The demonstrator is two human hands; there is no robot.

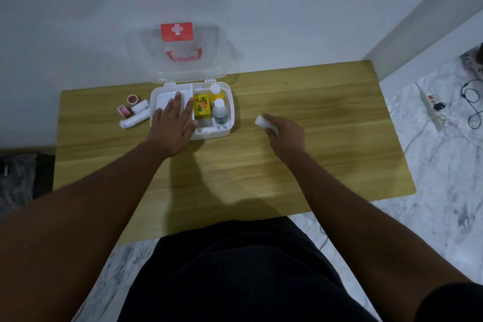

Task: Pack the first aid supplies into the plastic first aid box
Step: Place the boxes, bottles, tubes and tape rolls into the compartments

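Head view, looking down on a wooden table (261, 165) set against a white wall. Landmark: the plastic first aid box (224, 128), standing open near the table's far edge with its clear lid (146, 42) tipped back against the wall.

Inside the box: a white inner tray (167, 95) fills the left part; right of it sit a yellow carton (201, 106), a white bottle (219, 112) and, behind that, an orange container with a white cap (215, 90).

Left hand (171, 125): flat, fingers spread, palm down on the tray; it grips nothing and appears to steady the box.

Right hand (283, 131): well right of the box, low over the table, fingers curled round a small white roll (262, 121), part of which shows past the fingertips. Whether the roll is clear of the table cannot be told.

Unpacked, just left of the box: two white bandage rolls (134, 119) and two pink tape rolls (125, 110).

Judgement: packing is partly done; the step in hand is collecting the white roll. Next move calls for carrying it leftward over the box wall and lowering it into a free space, probably the tray, which requires the left hand to shift aside.
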